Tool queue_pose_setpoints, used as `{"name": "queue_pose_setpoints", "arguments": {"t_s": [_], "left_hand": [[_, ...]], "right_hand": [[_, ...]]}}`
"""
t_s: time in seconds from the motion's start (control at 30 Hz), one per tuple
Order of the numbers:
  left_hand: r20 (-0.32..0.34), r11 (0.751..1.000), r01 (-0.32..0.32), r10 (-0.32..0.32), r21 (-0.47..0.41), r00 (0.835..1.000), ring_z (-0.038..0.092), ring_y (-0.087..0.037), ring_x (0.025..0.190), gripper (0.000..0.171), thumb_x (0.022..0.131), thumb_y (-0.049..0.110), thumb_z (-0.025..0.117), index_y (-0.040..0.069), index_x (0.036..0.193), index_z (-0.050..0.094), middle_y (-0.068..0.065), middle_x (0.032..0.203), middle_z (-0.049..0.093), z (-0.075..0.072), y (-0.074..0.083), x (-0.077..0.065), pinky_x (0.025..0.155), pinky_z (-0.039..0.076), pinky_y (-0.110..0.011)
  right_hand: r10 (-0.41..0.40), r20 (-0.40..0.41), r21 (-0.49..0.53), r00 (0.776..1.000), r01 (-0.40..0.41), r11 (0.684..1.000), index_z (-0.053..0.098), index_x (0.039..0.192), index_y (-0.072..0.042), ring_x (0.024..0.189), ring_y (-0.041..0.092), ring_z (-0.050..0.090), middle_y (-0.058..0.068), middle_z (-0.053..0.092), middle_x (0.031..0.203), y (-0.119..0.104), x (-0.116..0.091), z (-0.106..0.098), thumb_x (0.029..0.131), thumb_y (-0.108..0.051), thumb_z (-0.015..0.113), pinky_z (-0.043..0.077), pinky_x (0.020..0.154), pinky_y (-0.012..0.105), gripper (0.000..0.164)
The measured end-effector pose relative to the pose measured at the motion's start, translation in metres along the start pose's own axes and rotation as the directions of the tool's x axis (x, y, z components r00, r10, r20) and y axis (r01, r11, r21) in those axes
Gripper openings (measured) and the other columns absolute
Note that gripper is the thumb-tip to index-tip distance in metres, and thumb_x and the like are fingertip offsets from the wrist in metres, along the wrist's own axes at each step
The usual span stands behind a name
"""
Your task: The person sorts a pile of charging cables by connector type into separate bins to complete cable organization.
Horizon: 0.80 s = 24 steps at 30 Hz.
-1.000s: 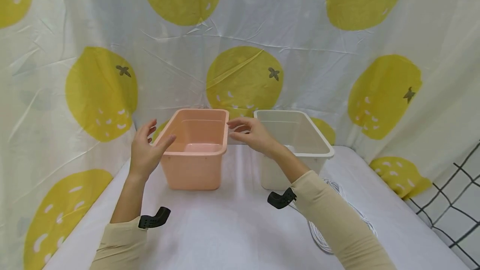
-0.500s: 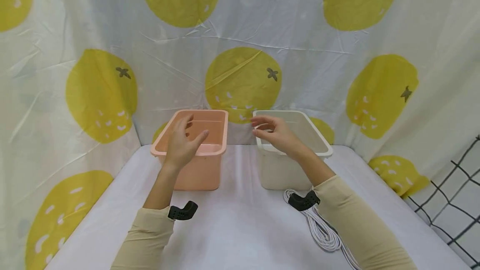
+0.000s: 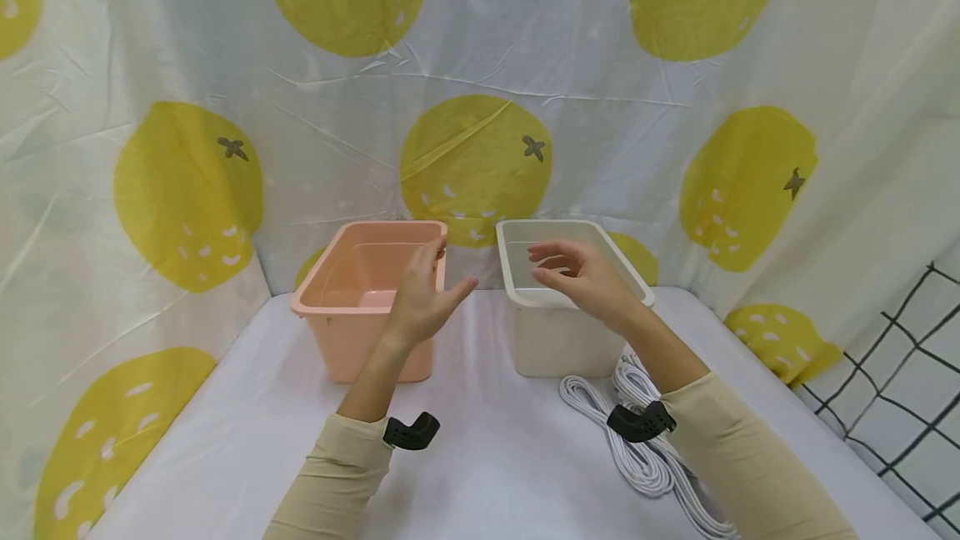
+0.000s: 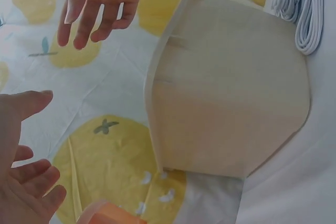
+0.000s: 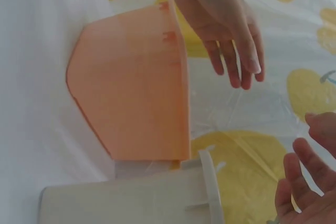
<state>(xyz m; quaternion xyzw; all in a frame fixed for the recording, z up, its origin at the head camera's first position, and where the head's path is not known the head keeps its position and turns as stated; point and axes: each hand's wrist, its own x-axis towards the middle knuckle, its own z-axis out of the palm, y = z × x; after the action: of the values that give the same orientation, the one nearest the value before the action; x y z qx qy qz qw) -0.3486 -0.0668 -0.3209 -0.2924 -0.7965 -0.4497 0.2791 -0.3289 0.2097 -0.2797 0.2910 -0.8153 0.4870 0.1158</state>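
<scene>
My left hand point(image 3: 420, 298) hovers over the right side of a salmon-pink plastic bin point(image 3: 341, 340), fingers relaxed and thumb spread, holding nothing. Above the cream plastic bin point(image 3: 558, 348) is my right hand point(image 3: 588, 277), its fingers loosely bent and nothing between them. In the left wrist view both hands appear above the rim level of the cream bin point(image 4: 231, 87), apart from it. The right wrist view shows the outer wall of the pink bin point(image 5: 131, 82), with a hand clear of its rim. The bins' interiors are partly hidden by the hands.
Bundles of white cord point(image 3: 637, 457) lie on the white-covered table point(image 3: 480, 473) in front of the cream bin, partly behind the right forearm. A lemon-print curtain point(image 3: 337, 140) hangs behind the bins. A black wire grid point(image 3: 900, 407) stands at the right edge.
Both hands have moved right: the left from the pink bin's left side to its right, the right from between the bins to over the cream bin. More cord has come into sight.
</scene>
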Motion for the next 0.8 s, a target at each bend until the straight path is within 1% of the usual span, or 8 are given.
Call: {"name": "queue_pose_setpoints", "arguments": {"t_s": [0.13,0.2,0.33,0.4,0.5,0.67,0.8], "left_hand": [[0.045,0.999,-0.048,0.048,0.011,0.998,0.048,-0.038,0.134,0.082,0.09,0.026,0.083,-0.009,0.151,0.041,-0.024,0.147,0.05,0.019,0.004,-0.003,0.112,0.04,-0.053],[0.061,0.999,-0.041,0.041,0.004,0.997,0.047,-0.038,0.136,0.083,0.09,0.027,0.083,-0.009,0.151,0.04,-0.024,0.148,0.049,0.028,0.005,-0.005,0.112,0.04,-0.054],[0.067,0.999,0.033,-0.031,-0.026,0.997,0.044,-0.039,0.139,0.087,0.09,0.033,0.082,-0.008,0.153,0.038,-0.024,0.152,0.045,0.047,0.006,-0.007,0.113,0.04,-0.054],[0.066,0.996,0.071,-0.068,-0.054,0.996,0.043,-0.039,0.141,0.09,0.09,0.035,0.083,-0.009,0.153,0.037,-0.024,0.153,0.043,0.056,0.005,-0.008,0.113,0.039,-0.055],[0.062,0.989,0.129,-0.125,-0.07,0.99,0.039,-0.039,0.143,0.095,0.087,0.038,0.084,-0.007,0.155,0.036,-0.024,0.156,0.039,0.068,0.005,-0.009,0.115,0.036,-0.054],[0.043,0.969,0.231,-0.228,-0.088,0.973,0.036,-0.04,0.145,0.103,0.082,0.045,0.086,-0.004,0.156,0.035,-0.023,0.159,0.035,0.084,0.003,-0.007,0.115,0.034,-0.057],[0.056,0.948,0.292,-0.287,-0.127,0.956,0.035,-0.04,0.146,0.109,0.08,0.049,0.087,-0.004,0.157,0.032,-0.024,0.159,0.035,0.094,0.002,-0.004,0.116,0.033,-0.057]], "right_hand": [[-0.023,0.004,-0.042,1.0,0.023,0.999,0.063,0.138,-0.002,0.112,0.029,0.065,0.016,0.065,0.13,0.003,-0.01,-0.002,0.098,-0.01,0.073,0.054,0.092,0.028,0.042],[-0.031,0.004,-0.047,1.0,0.031,0.998,0.062,0.138,-0.002,0.111,0.029,0.065,0.017,0.065,0.13,0.004,-0.016,-0.003,0.098,-0.009,0.072,0.054,0.092,0.028,0.042],[-0.03,0.001,-0.043,1.0,0.03,0.999,0.063,0.137,0.0,0.109,0.029,0.066,0.018,0.065,0.129,0.008,-0.03,-0.005,0.098,-0.005,0.072,0.056,0.09,0.028,0.04],[-0.022,0.001,-0.043,1.0,0.022,0.999,0.063,0.136,0.001,0.107,0.029,0.066,0.019,0.065,0.127,0.011,-0.038,-0.007,0.098,-0.004,0.072,0.056,0.088,0.027,0.039],[-0.02,-0.003,-0.053,1.0,0.02,0.998,0.064,0.135,0.0,0.106,0.027,0.066,0.017,0.067,0.125,0.016,-0.049,-0.01,0.098,-0.004,0.071,0.056,0.088,0.026,0.038],[-0.024,-0.019,-0.087,1.0,0.022,0.996,0.065,0.133,-0.002,0.104,0.022,0.066,0.014,0.068,0.121,0.025,-0.07,-0.018,0.098,-0.004,0.071,0.056,0.088,0.027,0.036],[-0.015,-0.045,-0.129,0.999,0.009,0.992,0.066,0.132,-0.002,0.101,0.017,0.066,0.014,0.07,0.118,0.034,-0.089,-0.026,0.098,-0.004,0.071,0.056,0.087,0.026,0.034]]}}
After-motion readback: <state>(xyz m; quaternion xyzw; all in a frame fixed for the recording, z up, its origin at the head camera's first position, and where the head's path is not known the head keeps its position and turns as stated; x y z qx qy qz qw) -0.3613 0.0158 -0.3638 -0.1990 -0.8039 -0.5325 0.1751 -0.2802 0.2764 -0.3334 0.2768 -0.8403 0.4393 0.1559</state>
